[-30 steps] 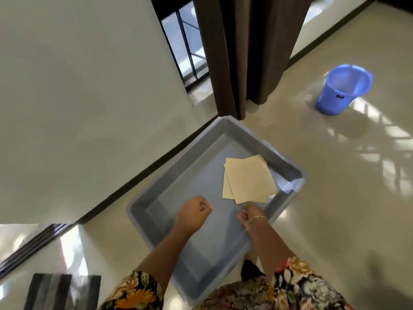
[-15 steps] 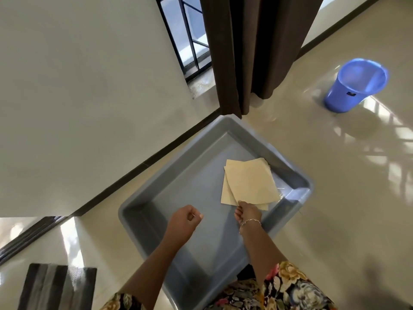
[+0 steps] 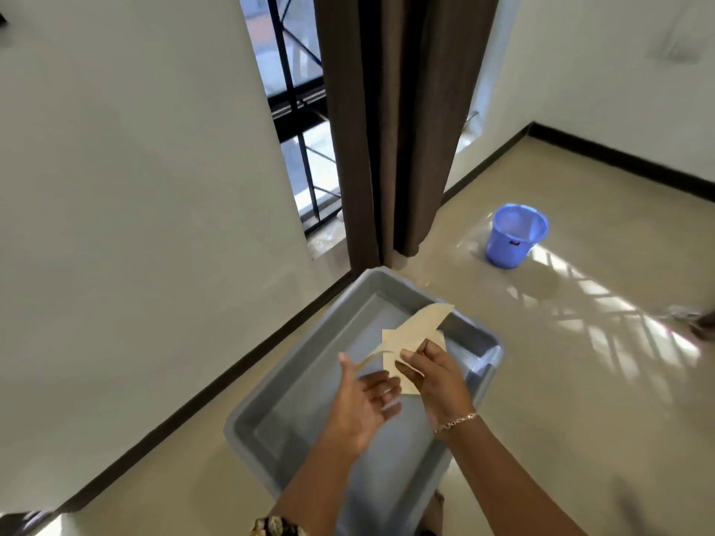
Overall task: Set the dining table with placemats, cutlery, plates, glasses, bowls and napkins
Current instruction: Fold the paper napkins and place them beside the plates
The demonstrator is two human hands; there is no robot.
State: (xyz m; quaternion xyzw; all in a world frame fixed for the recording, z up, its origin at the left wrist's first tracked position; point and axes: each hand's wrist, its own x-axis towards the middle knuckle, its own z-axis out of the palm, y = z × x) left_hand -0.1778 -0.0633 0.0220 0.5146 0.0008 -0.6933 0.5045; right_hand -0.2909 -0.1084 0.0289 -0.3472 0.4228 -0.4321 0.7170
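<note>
Lifted since half a second ago, the napkins (image 3: 416,336) no longer lie flat in the far right corner of the grey tub (image 3: 294,365). They now hang in the air above that end of it, bent and fanned, with one corner pointing up and away towards the curtain (image 3: 398,129). The right hand (image 3: 437,377), which was then pinching their near edge down on the tub floor, has come up with them. It holds the beige sheets by their lower part, thumb on top and fingers curled beneath, and a thin bracelet (image 3: 456,420) shows at the wrist.

The left hand (image 3: 363,400) was a closed fist over the middle of the tub. It now lies wide, palm turned inward, fingers spread and thumb raised, just left of the napkins and below them. A curled strip of one sheet reaches towards that thumb, but I cannot tell whether they touch.

The head view has also tilted up. More of the pale wall (image 3: 135,187) and the barred window (image 3: 294,110) shows than before, and the blue bucket (image 3: 514,237) sits farther up the frame on the shiny floor (image 3: 580,381), well apart from the tub. The tub rests on the floor beside the black skirting, its far corner near the foot of the brown curtain. A floral sleeve (image 3: 276,528) edges in at the bottom.
</note>
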